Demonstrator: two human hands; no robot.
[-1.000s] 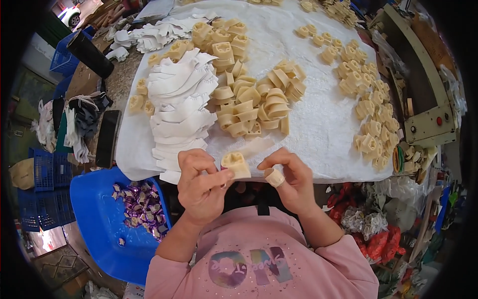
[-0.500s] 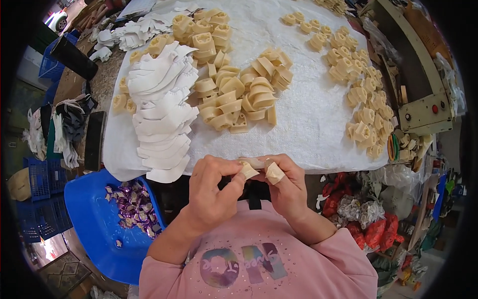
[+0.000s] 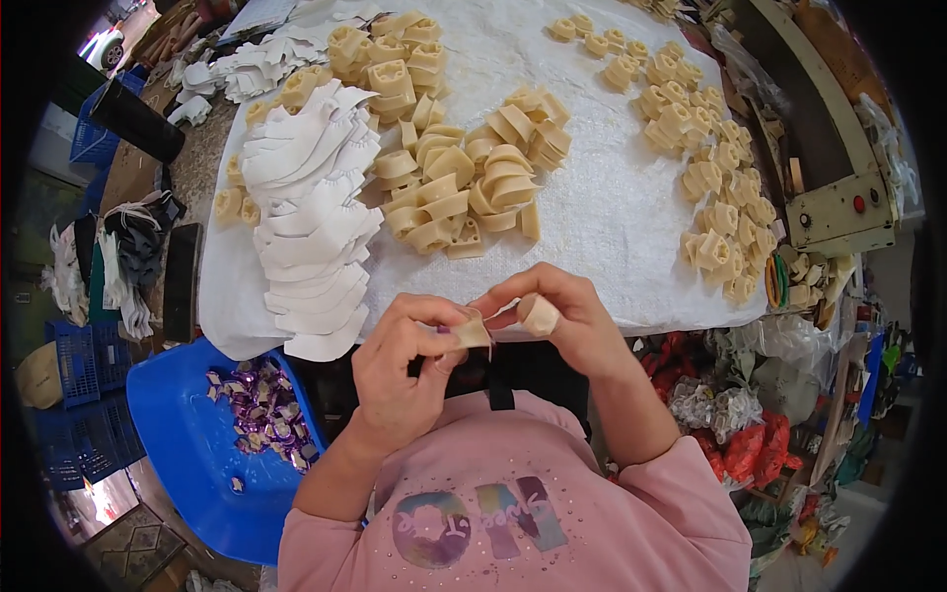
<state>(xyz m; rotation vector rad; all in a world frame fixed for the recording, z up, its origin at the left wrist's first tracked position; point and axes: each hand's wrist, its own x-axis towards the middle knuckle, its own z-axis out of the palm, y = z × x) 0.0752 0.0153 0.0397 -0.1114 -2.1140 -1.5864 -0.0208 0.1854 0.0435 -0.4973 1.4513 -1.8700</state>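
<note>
Just in front of the table's near edge, my left hand pinches a small beige curved piece between thumb and fingers. From the right, my right hand meets it, its bent fingers closed at the piece's thin edge. A beige wrap covers the thumb of my right hand. The fingers partly hide the piece. Beyond my hands lies a heap of beige curved plastic pieces. To its left, white curved flat sheets overlap in a long fanned row.
More beige pieces line the table's right side on a white woven cover. A blue tub with small purple shiny pieces stands lower left. A metal machine is at right, red bags below it.
My hands have shifted slightly left. The piece in my left hand has turned, and my right hand's wrapped thumb has lifted and moved away from it. The head view has shifted a little.
</note>
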